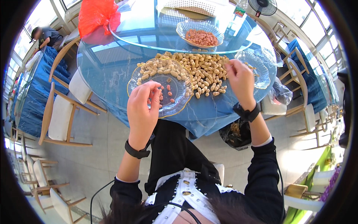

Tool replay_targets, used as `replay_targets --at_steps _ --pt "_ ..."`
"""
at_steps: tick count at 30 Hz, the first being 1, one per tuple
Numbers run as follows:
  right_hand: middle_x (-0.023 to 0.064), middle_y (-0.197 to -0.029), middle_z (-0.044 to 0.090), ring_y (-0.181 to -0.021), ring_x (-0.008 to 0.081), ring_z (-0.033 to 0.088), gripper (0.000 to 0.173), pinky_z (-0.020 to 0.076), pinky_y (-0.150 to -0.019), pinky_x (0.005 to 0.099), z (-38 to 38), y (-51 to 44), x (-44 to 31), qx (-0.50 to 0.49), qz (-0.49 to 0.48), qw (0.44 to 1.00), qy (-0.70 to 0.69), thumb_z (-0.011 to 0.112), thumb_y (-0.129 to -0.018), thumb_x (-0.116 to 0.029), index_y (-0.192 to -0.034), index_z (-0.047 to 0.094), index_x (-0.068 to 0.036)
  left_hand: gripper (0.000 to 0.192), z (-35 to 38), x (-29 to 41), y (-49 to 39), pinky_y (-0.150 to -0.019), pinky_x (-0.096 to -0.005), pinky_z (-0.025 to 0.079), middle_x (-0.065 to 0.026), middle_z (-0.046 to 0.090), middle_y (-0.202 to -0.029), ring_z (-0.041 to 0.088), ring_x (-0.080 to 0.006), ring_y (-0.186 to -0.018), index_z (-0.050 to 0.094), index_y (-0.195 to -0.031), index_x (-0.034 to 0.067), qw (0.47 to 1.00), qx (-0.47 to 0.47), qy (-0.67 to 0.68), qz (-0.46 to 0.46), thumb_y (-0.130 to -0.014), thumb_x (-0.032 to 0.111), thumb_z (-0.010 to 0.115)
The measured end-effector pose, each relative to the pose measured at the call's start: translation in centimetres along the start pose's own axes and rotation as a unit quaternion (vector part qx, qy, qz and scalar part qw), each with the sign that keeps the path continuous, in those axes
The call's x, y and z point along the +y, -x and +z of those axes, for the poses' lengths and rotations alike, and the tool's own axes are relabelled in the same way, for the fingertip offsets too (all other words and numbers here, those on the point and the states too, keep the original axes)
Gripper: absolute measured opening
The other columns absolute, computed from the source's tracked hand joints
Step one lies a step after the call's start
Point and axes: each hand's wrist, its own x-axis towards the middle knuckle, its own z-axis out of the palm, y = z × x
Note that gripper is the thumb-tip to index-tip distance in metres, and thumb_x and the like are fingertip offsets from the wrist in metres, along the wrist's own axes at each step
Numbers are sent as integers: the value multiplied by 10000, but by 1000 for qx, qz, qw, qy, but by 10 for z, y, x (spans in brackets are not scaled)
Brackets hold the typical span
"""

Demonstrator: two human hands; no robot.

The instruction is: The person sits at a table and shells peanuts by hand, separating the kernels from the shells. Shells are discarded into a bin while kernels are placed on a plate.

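Note:
A clear, gold-rimmed glass plate point(179, 107) lies on the glass-topped table, with several shelled peanut kernels point(168, 87) in it. Unshelled peanuts point(202, 68) form a heap behind and to the right of the plate, and some show through its far rim. Over the plate's near left part is my left hand point(144, 106), its fingers bent with the tips close together; whether something is between them cannot be told. My right hand point(240, 78) is at the heap's right edge, its fingertips pinched at a peanut. A glass bowl of reddish kernels point(201, 37) stands beyond the heap.
Scalloped glass dishes point(263, 75) sit at the right, some shell bits in one. A red plastic bag point(96, 16), a white perforated basket point(193, 6) and a bottle point(240, 11) stand farther back. A black bin bag point(236, 135) hangs below the edge. A person point(47, 37) sits far left.

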Motion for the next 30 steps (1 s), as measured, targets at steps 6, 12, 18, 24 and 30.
replay_targets --at_steps 6,12,18,24,30 --pt "114 -769 713 -723 329 697 248 522 -667 455 -23 -18 80 -4 58 991 119 705 -1042 -319 -1096 781 -89 112 2 -3 2 -719 -321 556 -40 750 -954 678 -178 -839 727 -1123 50 1000 -1 1 -5 -1024 20 685" --pt "71 -789 704 -866 286 703 239 537 -757 433 -18 -11 69 13 13 992 124 742 -1015 -286 -1155 787 -97 109 3 -2 3 -712 -326 557 -51 747 -958 679 -189 -831 729 -1118 49 1000 6 7 -6 -1023 15 687" --pt "87 -845 704 -915 296 683 168 537 -840 432 -11 14 -2 -120 -68 990 -37 751 -985 -204 -1083 787 -72 97 2 0 8 -707 -332 561 -80 748 -1004 680 -199 -811 729 -1123 45 1000 11 -5 -25 -1031 34 701" --pt "96 -1012 725 -1056 327 663 199 538 -927 445 13 48 -52 -198 -142 969 -50 786 -936 -185 -1096 770 -68 117 1 1 14 -707 -281 517 -51 739 -980 636 -147 -781 751 -1108 38 1000 17 -4 -9 -1009 -11 711" --pt "97 -1013 693 -1062 333 643 157 534 -945 447 26 55 -50 -188 -171 967 -5 771 -933 -148 -1062 726 -70 102 -1 3 20 -796 -354 558 -72 730 -934 685 -237 -829 717 -1093 46 1000 13 -5 -13 -995 17 723"
